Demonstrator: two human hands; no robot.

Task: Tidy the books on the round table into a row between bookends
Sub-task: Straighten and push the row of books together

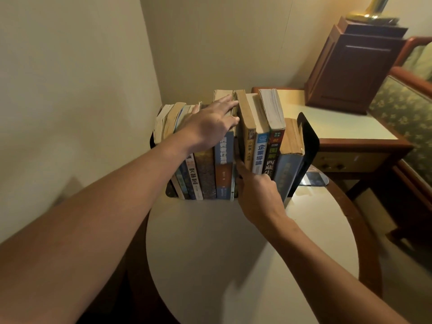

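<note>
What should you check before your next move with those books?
1. Right bookend stands against the last book: ok.
2. Left bookend sits snug: cannot tell, mostly hidden.
3. Left hand lies flat on the left books: ok.
4. Row closed up beside the tan book: not ok, a dark gap shows.
5. Right hand has a firm hold: cannot tell, its fingers hide it.

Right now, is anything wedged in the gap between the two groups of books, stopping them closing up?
No object shows in the dark gap between the blue-and-orange-spined book and the tan-spined book; only a fingertip of the right hand sits at its front.
</note>
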